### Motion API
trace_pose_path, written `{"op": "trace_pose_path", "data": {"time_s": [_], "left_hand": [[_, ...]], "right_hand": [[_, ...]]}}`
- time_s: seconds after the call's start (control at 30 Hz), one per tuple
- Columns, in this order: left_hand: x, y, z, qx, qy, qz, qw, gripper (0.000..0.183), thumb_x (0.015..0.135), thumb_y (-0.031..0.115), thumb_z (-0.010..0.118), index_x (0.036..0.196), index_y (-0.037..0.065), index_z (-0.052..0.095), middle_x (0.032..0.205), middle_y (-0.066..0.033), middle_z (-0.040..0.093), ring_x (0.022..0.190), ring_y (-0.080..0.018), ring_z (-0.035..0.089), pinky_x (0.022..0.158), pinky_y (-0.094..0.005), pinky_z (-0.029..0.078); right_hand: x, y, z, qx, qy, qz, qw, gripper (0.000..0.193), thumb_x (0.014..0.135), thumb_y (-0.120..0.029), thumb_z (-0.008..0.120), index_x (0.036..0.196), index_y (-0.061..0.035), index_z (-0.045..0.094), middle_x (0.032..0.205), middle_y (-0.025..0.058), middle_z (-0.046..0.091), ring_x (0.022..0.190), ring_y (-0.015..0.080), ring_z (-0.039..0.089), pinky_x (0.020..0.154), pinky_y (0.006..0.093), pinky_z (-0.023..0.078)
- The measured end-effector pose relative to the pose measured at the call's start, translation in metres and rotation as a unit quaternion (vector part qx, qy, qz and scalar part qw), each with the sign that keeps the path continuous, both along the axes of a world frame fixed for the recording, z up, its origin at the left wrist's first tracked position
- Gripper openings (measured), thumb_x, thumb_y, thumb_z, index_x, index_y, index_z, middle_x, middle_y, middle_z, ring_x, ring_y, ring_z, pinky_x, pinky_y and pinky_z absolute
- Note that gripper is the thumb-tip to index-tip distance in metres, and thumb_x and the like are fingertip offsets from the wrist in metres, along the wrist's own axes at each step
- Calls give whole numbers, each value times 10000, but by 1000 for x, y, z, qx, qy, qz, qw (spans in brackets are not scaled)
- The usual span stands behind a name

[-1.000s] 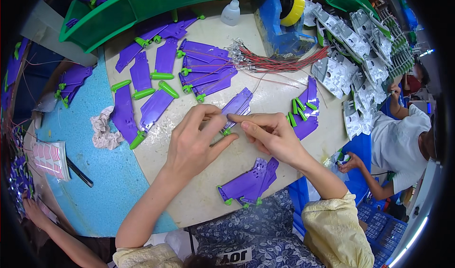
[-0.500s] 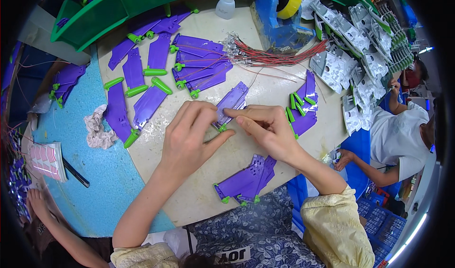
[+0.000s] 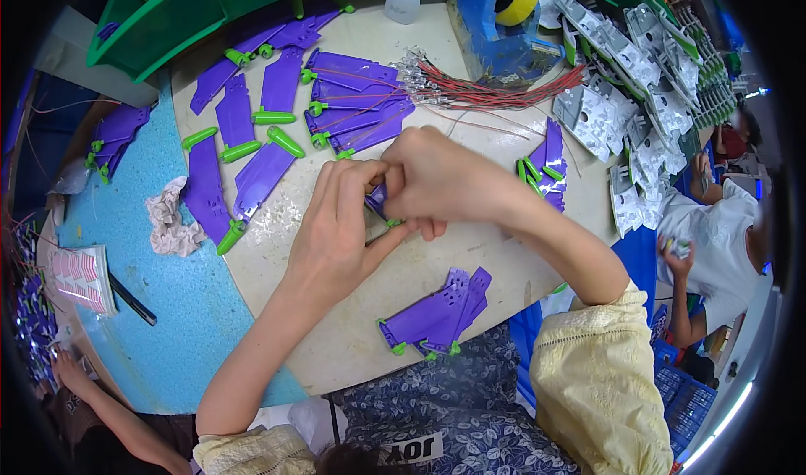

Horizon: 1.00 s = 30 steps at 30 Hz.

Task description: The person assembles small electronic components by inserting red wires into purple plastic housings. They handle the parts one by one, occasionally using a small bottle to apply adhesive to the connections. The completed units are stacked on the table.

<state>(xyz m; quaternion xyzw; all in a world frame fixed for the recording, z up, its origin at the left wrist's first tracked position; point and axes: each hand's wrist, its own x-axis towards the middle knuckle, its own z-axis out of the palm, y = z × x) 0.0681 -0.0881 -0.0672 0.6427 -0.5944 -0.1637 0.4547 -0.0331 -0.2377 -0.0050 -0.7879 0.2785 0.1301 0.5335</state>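
In the middle of the table my left hand (image 3: 332,223) is closed on a purple plastic wing-shaped piece (image 3: 378,198) with a green end. Only a small part of that piece shows between my hands. My right hand (image 3: 441,177) arches over it, slightly blurred, with curled fingers against the piece; what they pinch is hidden. Behind my hands lie several purple wings (image 3: 357,110) with thin red wires across them. A bundle of red and black wires (image 3: 495,97) lies beside these. Nearer to me, a few more purple wings (image 3: 437,311) with green ends overlap.
A tape dispenser (image 3: 487,47) and a white bottle (image 3: 403,3) stand at the back. Grey plastic parts (image 3: 617,97) pile up at right. Small green pieces lie on purple wings (image 3: 550,164). Crumpled paper (image 3: 172,219) lies at left. Co-workers' hands (image 3: 676,261) show at both sides.
My right hand has moved up and left and turned over the wing, covering most of it. My left hand stays about where it was. The co-worker at right has raised a hand.
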Motion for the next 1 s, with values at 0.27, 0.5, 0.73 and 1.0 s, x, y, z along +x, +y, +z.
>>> {"op": "trace_pose_path", "data": {"time_s": [0.27, 0.5, 0.73, 1.0], "left_hand": [[12, -3, 12, -76, -191, 114, 972, 329, 684, 108, 789, 953, 30, 616, 1025, -131, 593, 895, -324, 543, 831, -460, 433], [-26, 81, 15, -2, -81, -135, 988, 370, 715, 138, 786, 1076, 84, 722, 1092, -107, 638, 975, -293, 590, 793, -400, 513], [-14, 30, 9, 23, -97, 32, 994, 461, 729, 27, 771, 1178, 27, 663, 1071, -133, 636, 927, -280, 604, 781, -368, 526], [-11, 14, -2, 8, 101, 23, 995, 654, 710, -20, 832, 1289, -14, 527, 1103, -168, 637, 931, -284, 682, 800, -375, 577]], "right_hand": [[15, -60, -7, -481, -171, -147, 847, 90, 795, -14, 662, 746, 60, 653, 730, 275, 659, 673, 404, 693, 642, 470, 564], [13, -58, -15, -505, -262, -156, 808, 80, 809, -13, 669, 831, 33, 608, 867, 214, 627, 792, 397, 659, 685, 466, 526], [-45, 26, 63, -445, -353, -62, 821, 221, 766, -12, 740, 952, 8, 623, 803, 91, 570, 644, 235, 582, 574, 355, 487], [-33, 21, -23, -242, -227, 5, 943, 80, 765, -21, 770, 812, 0, 709, 696, 87, 558, 555, 189, 522, 537, 342, 417]]}}
